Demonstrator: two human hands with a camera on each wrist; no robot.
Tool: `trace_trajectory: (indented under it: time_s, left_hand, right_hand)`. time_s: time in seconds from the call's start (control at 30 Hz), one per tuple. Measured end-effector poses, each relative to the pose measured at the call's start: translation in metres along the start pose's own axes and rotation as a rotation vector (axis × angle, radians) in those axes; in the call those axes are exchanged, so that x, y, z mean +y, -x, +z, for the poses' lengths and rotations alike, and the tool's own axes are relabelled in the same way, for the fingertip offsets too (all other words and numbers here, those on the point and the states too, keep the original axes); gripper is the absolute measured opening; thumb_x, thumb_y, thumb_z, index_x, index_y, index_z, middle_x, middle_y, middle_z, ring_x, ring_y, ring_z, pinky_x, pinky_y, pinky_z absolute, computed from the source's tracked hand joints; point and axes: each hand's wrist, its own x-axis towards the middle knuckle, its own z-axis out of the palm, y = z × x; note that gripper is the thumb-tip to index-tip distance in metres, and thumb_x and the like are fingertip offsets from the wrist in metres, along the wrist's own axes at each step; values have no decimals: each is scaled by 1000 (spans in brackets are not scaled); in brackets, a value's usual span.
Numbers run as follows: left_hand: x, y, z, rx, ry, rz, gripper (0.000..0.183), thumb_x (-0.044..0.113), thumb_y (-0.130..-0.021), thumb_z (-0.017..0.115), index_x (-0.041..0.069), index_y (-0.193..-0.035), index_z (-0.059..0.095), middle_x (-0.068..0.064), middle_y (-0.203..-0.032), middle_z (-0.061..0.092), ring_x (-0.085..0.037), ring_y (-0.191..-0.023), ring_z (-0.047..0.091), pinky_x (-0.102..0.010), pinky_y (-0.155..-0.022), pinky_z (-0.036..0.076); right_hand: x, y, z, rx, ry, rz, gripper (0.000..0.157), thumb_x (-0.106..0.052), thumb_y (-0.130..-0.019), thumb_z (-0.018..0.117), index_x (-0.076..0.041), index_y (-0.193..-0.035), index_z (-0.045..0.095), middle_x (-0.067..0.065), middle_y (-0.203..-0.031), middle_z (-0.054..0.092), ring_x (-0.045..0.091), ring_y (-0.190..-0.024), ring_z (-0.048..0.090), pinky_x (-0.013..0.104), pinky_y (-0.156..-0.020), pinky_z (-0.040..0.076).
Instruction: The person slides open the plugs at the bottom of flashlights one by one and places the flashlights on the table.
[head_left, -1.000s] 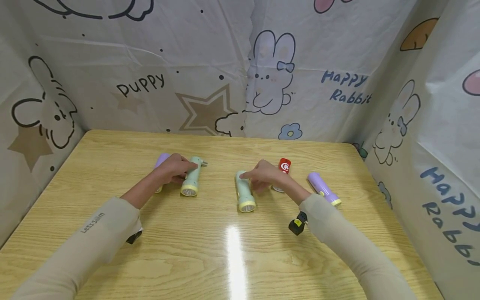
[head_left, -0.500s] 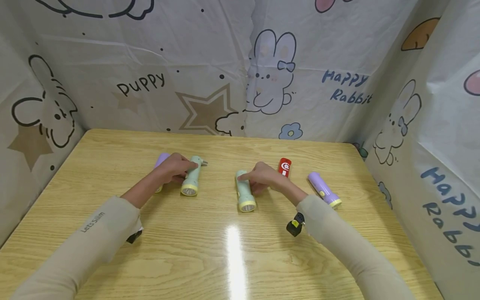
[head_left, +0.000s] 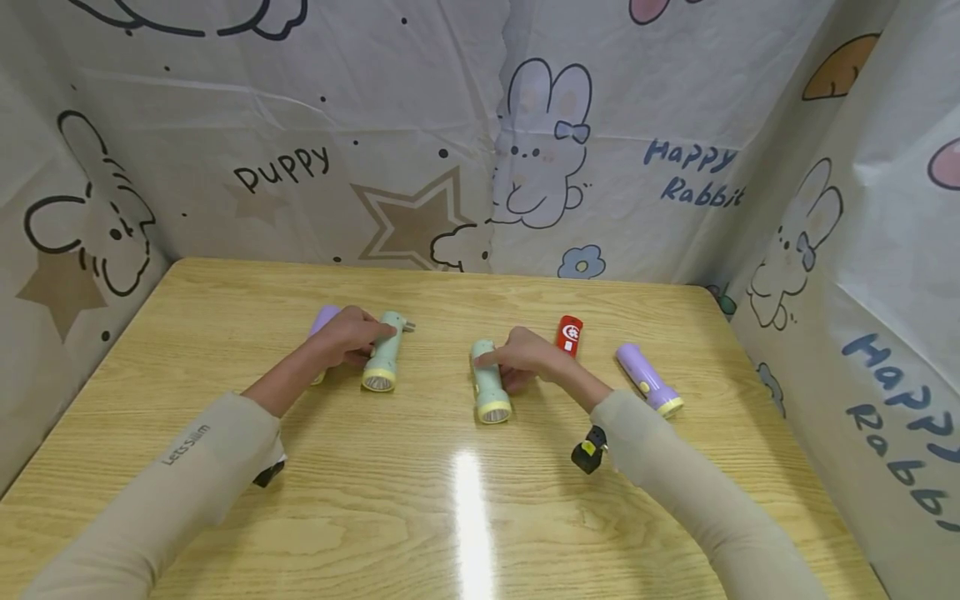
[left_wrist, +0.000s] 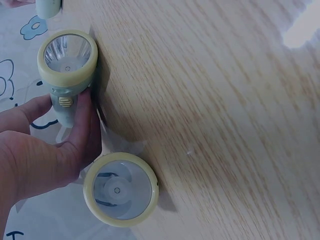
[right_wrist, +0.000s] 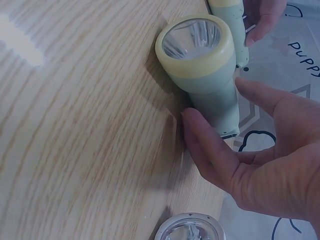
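In the head view, my left hand (head_left: 348, 337) holds a pale green flashlight (head_left: 386, 354) with a yellow rim and metal plug prongs sticking out at its far end. The left wrist view shows fingers and thumb on either side of its body, close to the yellow switch (left_wrist: 65, 102). A second green flashlight (head_left: 491, 390) lies to the right, its lens facing me. My right hand (head_left: 527, 352) grips its body, thumb across the top and fingers along the right side. A purple flashlight (head_left: 326, 317) is partly hidden behind my left hand.
A red flashlight (head_left: 570, 332) lies beyond my right wrist, its lens end covered in the head view. Farther right is another purple flashlight (head_left: 647, 377). Cartoon-printed cloth (head_left: 300, 108) rises behind and beside the wooden table (head_left: 360, 500).
My right hand has shifted slightly left and closer around the right green flashlight, and my right forearm now covers the red flashlight's lens end. The left hand has stayed put.
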Motion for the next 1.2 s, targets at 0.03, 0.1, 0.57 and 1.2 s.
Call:
trace_trajectory:
  time_s: [0.03, 0.1, 0.57, 1.2]
  left_hand:
    - [0, 0, 0, 0, 0, 0, 50, 26, -93, 53, -11, -125, 40, -21, -117, 46, -26, -95, 53, -35, -77, 52]
    - [0, 0, 0, 0, 4, 0, 49, 26, -93, 53, -10, -123, 42, -21, -115, 47, -26, -94, 54, -35, -77, 52]
    - [1, 2, 0, -5, 16, 12, 48, 26, -92, 53, -11, -122, 42, -22, -115, 49, -27, -93, 56, -36, -77, 52]
    - [0, 3, 0, 15, -24, 18, 51, 27, -92, 53, -12, -124, 41, -23, -117, 48, -28, -96, 54, -35, -76, 52]
  right_hand:
    - [0, 0, 0, 1, 3, -1, 40, -31, -77, 74, 5, -84, 60, 15, -79, 65, 24, -66, 66, 36, -63, 55]
    - [0, -1, 0, -1, 8, -3, 40, -31, -76, 74, 5, -84, 60, 15, -78, 65, 23, -66, 66, 36, -62, 55]
    - [-1, -2, 2, 10, 55, -2, 36, -28, -76, 74, 4, -83, 60, 14, -75, 64, 21, -62, 64, 33, -60, 55]
    - [2, -2, 1, 2, 14, -12, 31, -25, -76, 74, 3, -79, 60, 13, -74, 63, 20, -61, 63, 33, -60, 55]
